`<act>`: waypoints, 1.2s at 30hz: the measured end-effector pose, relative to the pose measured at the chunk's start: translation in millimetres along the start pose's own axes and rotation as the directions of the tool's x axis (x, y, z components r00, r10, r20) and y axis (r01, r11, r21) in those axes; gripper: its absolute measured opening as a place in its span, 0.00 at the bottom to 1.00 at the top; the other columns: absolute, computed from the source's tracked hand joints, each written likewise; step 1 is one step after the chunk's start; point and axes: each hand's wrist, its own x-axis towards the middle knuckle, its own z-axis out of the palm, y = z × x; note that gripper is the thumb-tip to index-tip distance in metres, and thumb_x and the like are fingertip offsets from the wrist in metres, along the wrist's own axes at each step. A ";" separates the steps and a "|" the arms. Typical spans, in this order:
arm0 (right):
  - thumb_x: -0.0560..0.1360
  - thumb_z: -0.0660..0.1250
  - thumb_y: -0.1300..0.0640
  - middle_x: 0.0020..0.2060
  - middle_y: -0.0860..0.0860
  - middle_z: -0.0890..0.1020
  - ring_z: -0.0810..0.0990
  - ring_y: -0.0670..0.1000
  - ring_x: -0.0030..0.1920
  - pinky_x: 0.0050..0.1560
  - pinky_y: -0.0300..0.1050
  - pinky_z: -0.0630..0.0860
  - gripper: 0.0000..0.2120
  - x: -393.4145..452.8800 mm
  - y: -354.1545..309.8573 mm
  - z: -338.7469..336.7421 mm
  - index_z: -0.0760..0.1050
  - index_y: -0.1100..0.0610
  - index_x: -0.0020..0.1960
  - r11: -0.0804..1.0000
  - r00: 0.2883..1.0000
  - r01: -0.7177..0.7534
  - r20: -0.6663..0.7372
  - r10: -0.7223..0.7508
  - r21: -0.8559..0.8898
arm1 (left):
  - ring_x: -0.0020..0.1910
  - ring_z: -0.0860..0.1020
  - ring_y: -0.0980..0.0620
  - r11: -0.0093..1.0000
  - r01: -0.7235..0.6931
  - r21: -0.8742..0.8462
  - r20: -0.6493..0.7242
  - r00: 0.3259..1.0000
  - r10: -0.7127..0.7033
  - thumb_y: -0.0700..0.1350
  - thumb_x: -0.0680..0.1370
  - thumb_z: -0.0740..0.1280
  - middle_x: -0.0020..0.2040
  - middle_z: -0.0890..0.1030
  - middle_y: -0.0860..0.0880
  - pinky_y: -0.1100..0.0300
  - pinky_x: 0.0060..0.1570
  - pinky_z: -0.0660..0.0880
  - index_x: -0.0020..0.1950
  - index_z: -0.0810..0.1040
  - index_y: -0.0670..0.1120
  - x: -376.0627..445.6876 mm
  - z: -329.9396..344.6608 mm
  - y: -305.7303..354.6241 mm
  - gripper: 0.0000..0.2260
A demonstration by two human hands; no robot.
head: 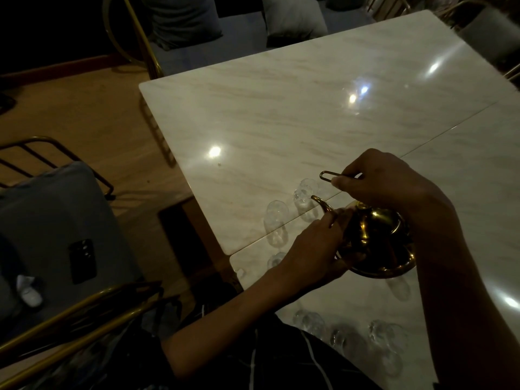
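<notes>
A shiny brass pot (pixel 374 237) with a curved spout (pixel 323 205) stands on the white marble table (pixel 281 122) near its front left edge. My left hand (pixel 315 249) grips the pot's side just below the spout. My right hand (pixel 377 181) is above the pot and pinches a thin metal loop handle (pixel 330 175) that sticks out to the left. Two clear glasses (pixel 277 220) stand just left of the spout, the farther glass (pixel 305 198) right beyond its tip.
Several more clear glasses (pixel 351 336) stand at the table's near edge, and one glass (pixel 398 285) by the pot's base. A grey cushioned chair (pixel 56 220) with a dark phone (pixel 83 261) on it is at left. Gold-framed chairs (pixel 140 38) ring the table.
</notes>
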 end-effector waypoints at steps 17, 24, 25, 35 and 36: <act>0.76 0.67 0.48 0.36 0.49 0.79 0.78 0.50 0.39 0.44 0.44 0.74 0.15 0.5 -0.2 -1.5 0.85 0.57 0.53 1.000 1.000 0.001 -0.007 -0.001 -0.010 | 0.68 0.74 0.45 1.000 -0.008 -0.009 -0.002 1.000 0.008 0.54 0.78 0.72 0.73 0.71 0.45 0.46 0.62 0.78 0.80 0.61 0.48 2.6 -0.4 -1.6 0.35; 0.76 0.68 0.48 0.41 0.52 0.82 0.77 0.50 0.42 0.45 0.43 0.71 0.15 2.6 1.3 -1.8 0.84 0.57 0.54 1.000 1.000 -0.002 0.001 0.002 -0.005 | 0.68 0.74 0.45 1.000 -0.002 0.000 0.004 1.000 0.002 0.55 0.78 0.71 0.74 0.71 0.45 0.46 0.62 0.78 0.80 0.60 0.48 3.1 0.2 -3.9 0.35; 0.76 0.68 0.48 0.44 0.54 0.84 0.77 0.50 0.43 0.45 0.43 0.71 0.15 2.8 1.1 -1.9 0.84 0.57 0.54 1.000 1.000 -0.002 -0.001 0.002 -0.002 | 0.68 0.74 0.45 1.000 -0.002 -0.002 0.006 1.000 0.002 0.55 0.78 0.71 0.74 0.70 0.45 0.46 0.62 0.77 0.80 0.60 0.48 3.5 -0.4 -3.7 0.35; 0.76 0.68 0.48 0.45 0.55 0.84 0.77 0.50 0.41 0.45 0.43 0.72 0.15 5.0 1.4 -1.0 0.84 0.57 0.54 1.000 1.000 0.017 -0.010 -0.017 0.005 | 0.68 0.74 0.45 1.000 0.004 -0.008 0.006 1.000 -0.004 0.55 0.78 0.71 0.73 0.71 0.46 0.45 0.61 0.78 0.80 0.61 0.48 4.7 -0.1 -5.3 0.34; 0.76 0.68 0.48 0.44 0.55 0.84 0.77 0.50 0.40 0.45 0.43 0.72 0.15 5.3 1.6 -1.1 0.84 0.57 0.54 1.000 1.000 0.018 -0.010 -0.018 0.004 | 0.68 0.74 0.45 1.000 0.002 -0.010 0.006 1.000 -0.002 0.55 0.78 0.71 0.73 0.71 0.46 0.45 0.61 0.78 0.80 0.61 0.48 4.9 -0.1 -4.9 0.34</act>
